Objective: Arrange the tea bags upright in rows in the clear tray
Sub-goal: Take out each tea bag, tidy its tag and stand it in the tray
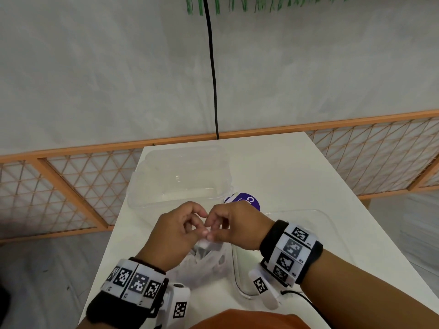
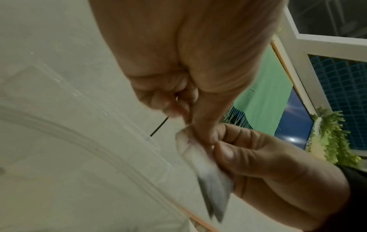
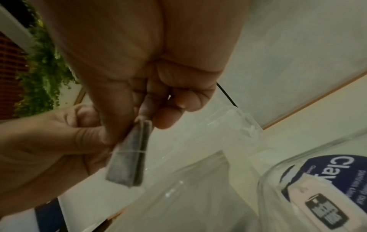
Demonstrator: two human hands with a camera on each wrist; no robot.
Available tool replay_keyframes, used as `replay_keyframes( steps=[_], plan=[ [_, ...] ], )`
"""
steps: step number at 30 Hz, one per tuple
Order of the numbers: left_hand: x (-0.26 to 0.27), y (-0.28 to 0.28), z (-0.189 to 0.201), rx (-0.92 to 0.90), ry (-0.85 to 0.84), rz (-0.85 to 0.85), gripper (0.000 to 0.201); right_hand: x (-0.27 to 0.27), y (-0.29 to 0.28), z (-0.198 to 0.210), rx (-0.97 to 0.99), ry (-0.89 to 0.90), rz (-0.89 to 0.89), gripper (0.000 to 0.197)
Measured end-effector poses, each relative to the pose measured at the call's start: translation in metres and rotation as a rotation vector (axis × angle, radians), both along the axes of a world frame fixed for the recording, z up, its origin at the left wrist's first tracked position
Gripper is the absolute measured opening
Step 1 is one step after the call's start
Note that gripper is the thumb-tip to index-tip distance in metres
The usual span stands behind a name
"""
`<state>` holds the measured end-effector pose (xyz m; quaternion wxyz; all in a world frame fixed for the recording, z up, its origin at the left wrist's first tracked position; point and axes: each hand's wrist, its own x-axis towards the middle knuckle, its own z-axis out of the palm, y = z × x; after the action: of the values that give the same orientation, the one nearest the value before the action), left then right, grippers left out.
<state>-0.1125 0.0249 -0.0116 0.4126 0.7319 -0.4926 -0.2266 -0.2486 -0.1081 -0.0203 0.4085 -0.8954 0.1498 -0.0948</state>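
Both hands meet over the middle of the white table [image 1: 285,167] and pinch one tea bag [image 1: 204,243] between them. My left hand [image 1: 202,223] holds its upper edge with thumb and fingers. My right hand [image 1: 212,230] grips it from the other side. In the left wrist view the tea bag [image 2: 206,175] hangs grey and flat below my left hand [image 2: 196,133], with the right hand [image 2: 258,157] beside it. The right wrist view shows the tea bag [image 3: 129,157] edge-on with a thin thread across it. A deep clear tray [image 1: 180,176] stands empty at the back left.
A crumpled clear plastic bag [image 1: 204,264] lies under the hands. A flat clear lid [image 1: 308,224] lies to the right, and a purple-labelled pack [image 1: 248,200] lies behind the right hand. An orange lattice rail [image 1: 71,176] runs behind the table. A black cable [image 1: 212,67] hangs down the wall.
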Motion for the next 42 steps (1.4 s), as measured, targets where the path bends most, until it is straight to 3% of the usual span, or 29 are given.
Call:
replay_keyframes(
  steps=[5, 11, 15, 17, 20, 23, 27, 32, 37, 42],
  plan=[
    [-0.001, 0.001, 0.002, -0.07, -0.033, -0.017, 0.035, -0.002, -0.006, 0.004, 0.314, -0.065, -0.028, 0.005],
    [-0.008, -0.003, 0.009, -0.216, -0.005, -0.125, 0.024, -0.005, -0.012, 0.0, 0.261, 0.017, 0.095, 0.014],
    [-0.012, -0.007, 0.005, -0.252, 0.008, -0.133, 0.024, -0.006, -0.014, -0.006, 0.401, -0.004, -0.029, 0.014],
    [-0.009, -0.009, -0.005, -0.236, -0.077, -0.085, 0.021, -0.009, -0.022, -0.007, 0.401, 0.003, -0.128, 0.015],
    [0.003, -0.008, -0.025, -0.037, -0.209, 0.031, 0.016, -0.018, -0.038, -0.008, 0.291, 0.045, -0.293, 0.016],
    [0.01, -0.005, -0.045, 0.204, -0.258, 0.026, 0.014, -0.026, -0.053, -0.017, 0.201, 0.214, -0.401, 0.012],
    [0.009, -0.005, -0.066, 0.374, -0.333, 0.003, 0.018, -0.026, -0.059, -0.03, 0.013, 0.571, -0.303, 0.01],
    [0.01, -0.007, -0.074, 0.423, -0.318, 0.008, 0.027, -0.021, -0.061, -0.033, -0.065, 0.595, -0.308, 0.009],
    [0.008, -0.007, -0.073, 0.446, -0.332, 0.004, 0.029, -0.014, -0.059, -0.04, -0.482, 0.808, -0.085, 0.026],
    [0.005, -0.009, -0.07, 0.459, -0.318, 0.015, 0.03, 0.002, -0.056, -0.055, -0.599, 0.891, 0.033, 0.028]
  ],
)
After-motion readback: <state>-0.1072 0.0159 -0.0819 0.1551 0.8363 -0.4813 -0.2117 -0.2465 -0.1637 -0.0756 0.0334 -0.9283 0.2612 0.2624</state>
